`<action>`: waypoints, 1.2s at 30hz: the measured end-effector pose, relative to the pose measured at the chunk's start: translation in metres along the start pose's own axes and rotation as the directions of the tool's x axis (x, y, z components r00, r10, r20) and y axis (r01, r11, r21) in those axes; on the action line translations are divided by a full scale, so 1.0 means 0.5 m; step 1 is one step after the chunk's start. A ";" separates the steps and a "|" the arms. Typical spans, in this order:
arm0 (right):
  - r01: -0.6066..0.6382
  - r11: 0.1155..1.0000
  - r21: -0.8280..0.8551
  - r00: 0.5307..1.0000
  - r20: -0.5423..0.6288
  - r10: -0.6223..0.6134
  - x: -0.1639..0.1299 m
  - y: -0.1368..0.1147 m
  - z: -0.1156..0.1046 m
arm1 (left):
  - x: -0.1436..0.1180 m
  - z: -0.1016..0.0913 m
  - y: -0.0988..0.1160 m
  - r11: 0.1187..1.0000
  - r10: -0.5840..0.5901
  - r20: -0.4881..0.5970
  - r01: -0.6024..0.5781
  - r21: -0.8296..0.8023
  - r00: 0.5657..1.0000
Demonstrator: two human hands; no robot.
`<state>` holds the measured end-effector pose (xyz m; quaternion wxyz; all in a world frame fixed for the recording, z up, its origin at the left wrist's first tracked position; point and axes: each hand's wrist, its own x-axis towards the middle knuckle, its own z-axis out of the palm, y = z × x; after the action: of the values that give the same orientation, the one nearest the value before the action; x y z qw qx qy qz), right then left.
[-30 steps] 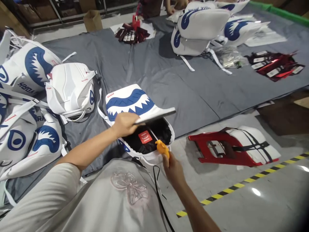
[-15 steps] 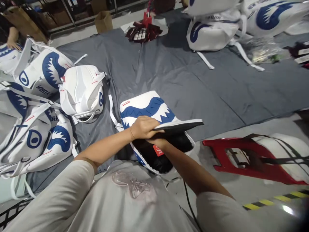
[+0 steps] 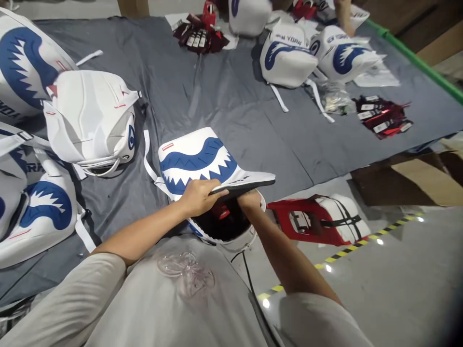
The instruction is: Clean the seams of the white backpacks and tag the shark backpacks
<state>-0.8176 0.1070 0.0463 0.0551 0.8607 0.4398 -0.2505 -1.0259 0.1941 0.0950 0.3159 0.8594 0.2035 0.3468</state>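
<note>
A white backpack (image 3: 197, 156) with a blue band and a toothed shark-mouth print lies in front of me, its mouth towards my body. My left hand (image 3: 200, 196) pinches the edge of the raised front panel, thumb over the rim. Beneath that panel my right hand (image 3: 250, 200) reaches into the opening, and its fingers are hidden. Inside, the lining is black, with a red label (image 3: 221, 211) partly in view. A loose white strap (image 3: 149, 159) trails on the left side of the bag.
More white backpacks stand to the left (image 3: 92, 115) and far right (image 3: 287, 55) on the grey cloth (image 3: 231, 96). Dark red tags (image 3: 198, 38) lie at the back, others (image 3: 383, 115) at right. On the floor sits a red stool (image 3: 307, 219). Another person's arm (image 3: 343, 17) shows at far right.
My view has turned to the right. My right hand has gone further right in the bag's opening, which looks wider and rounder. My left hand still holds the panel edge.
</note>
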 end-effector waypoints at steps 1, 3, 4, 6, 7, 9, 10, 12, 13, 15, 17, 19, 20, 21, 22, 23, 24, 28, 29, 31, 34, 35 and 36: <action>-0.045 0.999 -0.005 0.999 0.003 0.045 0.018 -0.005 -0.012 | -0.001 -0.001 -0.004 0.998 -0.054 -0.019 0.054 0.012 0.998; -0.152 0.987 -0.050 0.988 0.026 0.154 0.030 0.005 -0.034 | -0.005 -0.001 -0.026 0.984 -0.171 -0.129 0.175 0.021 0.977; -0.201 0.977 -0.074 0.977 0.051 0.205 0.022 0.018 -0.042 | -0.007 0.000 -0.042 0.973 -0.223 -0.195 0.229 0.008 0.955; -0.278 0.954 -0.109 0.949 0.120 0.290 -0.027 0.051 -0.048 | -0.012 0.009 -0.075 0.952 -0.302 -0.284 0.304 -0.040 0.910; -0.304 0.946 -0.114 0.934 0.162 0.319 -0.063 0.067 -0.044 | -0.013 0.015 -0.089 0.943 -0.330 -0.310 0.326 -0.066 0.892; -0.343 0.936 -0.079 0.901 0.253 0.352 -0.141 0.091 -0.024 | -0.015 0.028 -0.107 0.931 -0.364 -0.339 0.347 -0.113 0.867; -0.357 0.933 -0.034 0.886 0.304 0.350 -0.177 0.099 -0.009 | -0.014 0.033 -0.111 0.929 -0.371 -0.345 0.348 -0.130 0.862; -0.397 0.913 0.097 0.841 0.437 0.319 -0.226 0.104 0.024 | -0.013 0.041 -0.111 0.930 -0.367 -0.346 0.337 -0.146 0.864; -0.423 0.889 0.179 0.813 0.508 0.285 -0.237 0.102 0.040 | -0.014 0.043 -0.108 0.934 -0.357 -0.341 0.327 -0.145 0.870; -0.485 0.800 0.352 0.758 0.625 0.185 -0.236 0.094 0.065 | -0.016 0.044 -0.100 0.946 -0.324 -0.319 0.298 -0.128 0.890; -0.533 0.661 0.528 0.744 0.664 0.070 -0.214 0.080 0.081 | -0.019 0.042 -0.093 0.958 -0.287 -0.291 0.269 -0.102 0.912; -0.545 0.479 0.688 0.777 0.629 -0.021 -0.184 0.062 0.095 | -0.022 0.039 -0.088 0.967 -0.253 -0.263 0.242 -0.076 0.931; -0.536 0.382 0.753 0.801 0.597 -0.053 -0.170 0.052 0.102 | -0.023 0.037 -0.086 0.971 -0.237 -0.248 0.228 -0.064 0.939; -0.521 0.286 0.804 0.825 0.561 -0.075 -0.157 0.041 0.110 | -0.023 0.036 -0.084 0.975 -0.221 -0.233 0.214 -0.054 0.947; -0.502 0.195 0.842 0.846 0.525 -0.091 -0.146 0.029 0.118 | -0.023 0.035 -0.082 0.979 -0.205 -0.219 0.199 -0.047 0.954; -0.484 0.114 0.868 0.863 0.495 -0.103 -0.137 0.016 0.127 | -0.022 0.034 -0.080 0.982 -0.188 -0.205 0.183 -0.041 0.961; -0.467 0.043 0.883 0.876 0.469 -0.110 -0.130 0.004 0.136 | -0.022 0.034 -0.078 0.985 -0.170 -0.193 0.166 -0.037 0.966; -0.422 -0.141 0.895 0.906 0.411 -0.100 -0.136 -0.020 0.170 | -0.024 0.030 -0.068 0.994 -0.106 -0.173 0.103 -0.029 0.979; -0.417 -0.165 0.894 0.909 0.408 -0.086 -0.146 -0.016 0.176 | -0.025 0.029 -0.066 0.995 -0.094 -0.174 0.090 -0.029 0.980; -0.410 -0.196 0.890 0.911 0.411 -0.041 -0.170 0.004 0.184 | -0.025 0.025 -0.064 0.997 -0.072 -0.177 0.068 -0.030 0.982; -0.413 -0.212 0.886 0.902 0.430 0.043 -0.199 0.042 0.191 | -0.025 0.022 -0.063 0.999 -0.042 -0.169 0.037 -0.036 0.985; -0.419 -0.209 0.883 0.896 0.440 0.064 -0.203 0.051 0.193 | -0.024 0.022 -0.063 0.999 -0.032 -0.166 0.026 -0.039 0.986; -0.431 -0.196 0.881 0.889 0.452 0.072 -0.203 0.057 0.196 | -0.024 0.022 -0.063 0.999 -0.021 -0.162 0.014 -0.043 0.987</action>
<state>-0.8824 -0.0151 0.0065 -0.5046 0.6357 -0.0940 -0.5766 -1.0304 0.2052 0.0617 0.3194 0.8195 0.2288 0.4171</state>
